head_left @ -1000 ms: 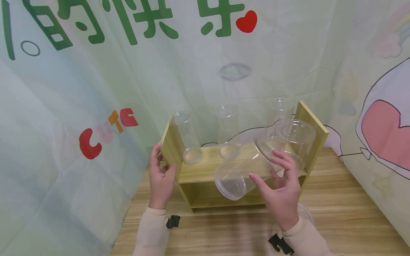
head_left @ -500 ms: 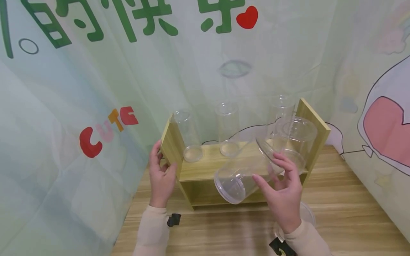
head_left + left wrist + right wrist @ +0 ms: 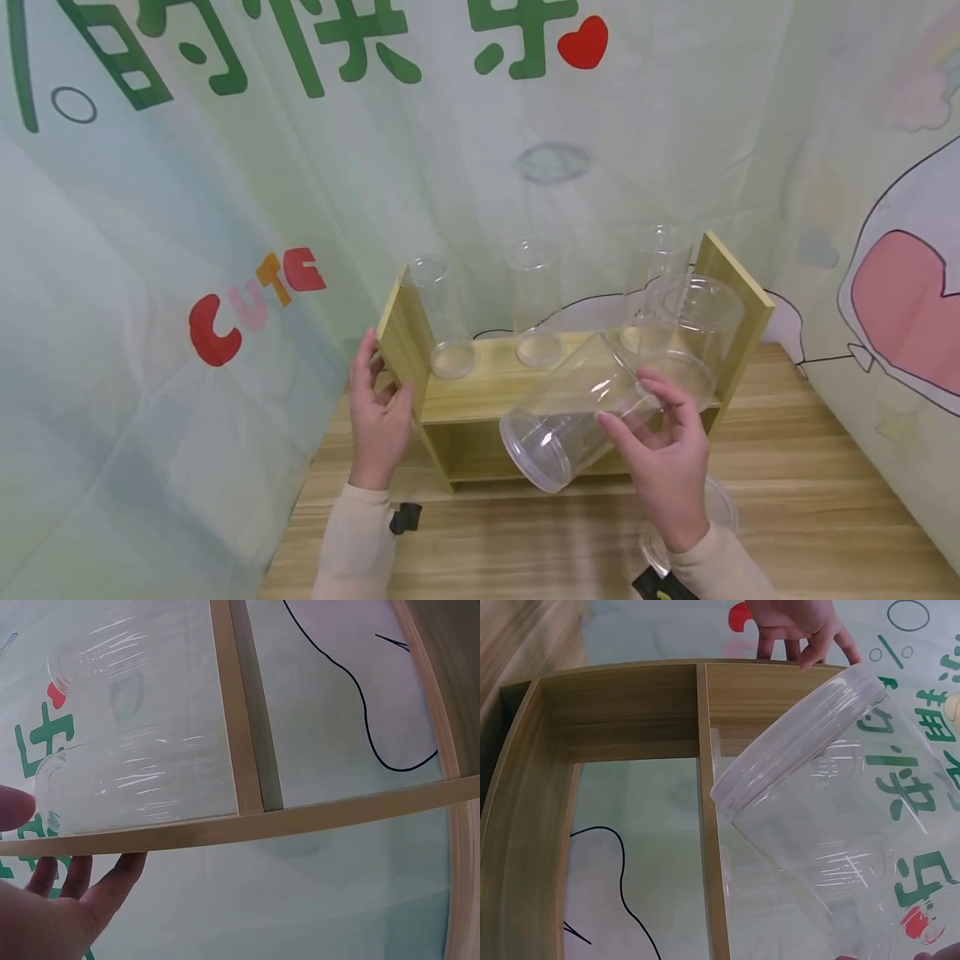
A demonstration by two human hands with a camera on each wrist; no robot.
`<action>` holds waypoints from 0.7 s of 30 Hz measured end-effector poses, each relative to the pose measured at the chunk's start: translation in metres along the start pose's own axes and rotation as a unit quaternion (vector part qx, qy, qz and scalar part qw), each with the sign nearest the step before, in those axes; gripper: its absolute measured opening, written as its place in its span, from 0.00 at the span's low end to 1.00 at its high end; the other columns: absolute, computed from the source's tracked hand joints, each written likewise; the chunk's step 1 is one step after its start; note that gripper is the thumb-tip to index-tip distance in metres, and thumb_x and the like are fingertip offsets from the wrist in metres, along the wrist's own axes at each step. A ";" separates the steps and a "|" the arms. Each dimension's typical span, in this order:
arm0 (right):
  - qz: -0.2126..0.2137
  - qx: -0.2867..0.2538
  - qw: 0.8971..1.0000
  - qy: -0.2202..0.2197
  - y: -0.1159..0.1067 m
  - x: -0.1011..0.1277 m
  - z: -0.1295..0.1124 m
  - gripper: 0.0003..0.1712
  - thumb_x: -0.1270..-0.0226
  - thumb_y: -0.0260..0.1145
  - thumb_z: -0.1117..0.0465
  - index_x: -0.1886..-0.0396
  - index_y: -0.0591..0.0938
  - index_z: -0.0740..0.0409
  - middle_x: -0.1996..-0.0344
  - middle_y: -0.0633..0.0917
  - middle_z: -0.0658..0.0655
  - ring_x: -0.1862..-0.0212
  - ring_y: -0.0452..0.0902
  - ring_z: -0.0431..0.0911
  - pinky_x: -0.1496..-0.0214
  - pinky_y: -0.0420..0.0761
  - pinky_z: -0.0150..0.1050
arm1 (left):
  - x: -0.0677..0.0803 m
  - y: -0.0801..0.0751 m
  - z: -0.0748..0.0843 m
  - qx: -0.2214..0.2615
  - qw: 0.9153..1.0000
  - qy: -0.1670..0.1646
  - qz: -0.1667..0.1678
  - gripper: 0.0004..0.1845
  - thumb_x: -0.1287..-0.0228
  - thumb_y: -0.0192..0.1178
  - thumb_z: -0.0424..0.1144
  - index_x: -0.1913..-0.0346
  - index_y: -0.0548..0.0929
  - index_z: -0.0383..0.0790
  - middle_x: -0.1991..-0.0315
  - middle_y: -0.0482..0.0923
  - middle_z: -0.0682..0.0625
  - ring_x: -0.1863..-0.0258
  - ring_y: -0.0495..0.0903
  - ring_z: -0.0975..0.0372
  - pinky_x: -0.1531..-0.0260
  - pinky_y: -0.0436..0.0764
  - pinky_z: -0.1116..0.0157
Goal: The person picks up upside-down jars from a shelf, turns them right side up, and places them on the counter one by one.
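My left hand [image 3: 378, 425] grips the left side panel of a small wooden shelf [image 3: 468, 400]; in the left wrist view its thumb is on one side of the panel and the fingers [image 3: 112, 889] on the other. In my right hand [image 3: 671, 471] is a clear plastic jar [image 3: 558, 417], held between thumb and fingers near one end. The jar tilts in front of the shelf, its thick ringed end [image 3: 802, 735] low and to the left. Nothing shows inside it.
On the upper board stand several clear containers: slim ones at the left [image 3: 442, 312], middle [image 3: 536, 304] and back right [image 3: 656, 258], and a wider jar [image 3: 701, 325] at the right. Beside my right wrist a clear round piece [image 3: 723, 504] lies on the wood-grain table [image 3: 810, 492]. A printed curtain hangs behind.
The ringed end of the jar has dipped a little lower, and my right hand has shifted slightly right and down. My left hand keeps its place on the panel.
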State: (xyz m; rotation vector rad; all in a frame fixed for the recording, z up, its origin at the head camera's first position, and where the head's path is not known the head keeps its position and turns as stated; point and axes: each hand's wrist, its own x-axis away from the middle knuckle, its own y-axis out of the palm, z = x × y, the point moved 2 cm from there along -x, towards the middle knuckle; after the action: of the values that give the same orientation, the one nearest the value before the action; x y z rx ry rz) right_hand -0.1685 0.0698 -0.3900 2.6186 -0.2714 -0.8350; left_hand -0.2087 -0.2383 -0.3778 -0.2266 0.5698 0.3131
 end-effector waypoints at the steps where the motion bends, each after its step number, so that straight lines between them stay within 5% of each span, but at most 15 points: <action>1: 0.003 0.002 1.000 0.006 -0.001 0.000 0.000 0.32 0.54 0.66 0.90 0.47 0.71 0.76 0.41 0.74 0.64 0.37 0.67 0.53 0.46 0.79 0.40 | 0.000 0.000 0.000 -0.001 1.000 0.003 -0.001 0.45 0.38 0.50 0.16 0.23 0.57 0.56 0.30 0.58 0.56 0.34 0.65 0.57 0.44 0.74 0.47; 12: 0.029 0.020 0.997 0.063 -0.008 0.002 0.003 0.30 0.50 0.64 0.89 0.46 0.72 0.73 0.43 0.76 0.62 0.38 0.69 0.52 0.48 0.80 0.35 | 0.004 0.000 -0.001 0.006 1.000 0.005 0.007 0.45 0.39 0.52 0.15 0.23 0.57 0.50 0.31 0.60 0.53 0.34 0.65 0.56 0.41 0.73 0.48; 21: 0.064 0.055 0.991 0.107 -0.011 0.003 0.002 0.27 0.46 0.66 0.85 0.47 0.73 0.65 0.48 0.76 0.60 0.43 0.70 0.50 0.36 0.68 0.32 | 0.013 -0.001 -0.004 0.006 1.000 0.026 0.004 0.44 0.40 0.52 0.14 0.23 0.57 0.45 0.31 0.60 0.47 0.33 0.64 0.51 0.44 0.74 0.45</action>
State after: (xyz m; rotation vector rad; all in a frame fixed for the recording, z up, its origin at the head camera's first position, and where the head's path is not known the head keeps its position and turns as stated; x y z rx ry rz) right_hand -0.1666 0.0780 -0.3972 2.7296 -0.4326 -0.5056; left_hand -0.2006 -0.2375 -0.3884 -0.2224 0.6232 0.3116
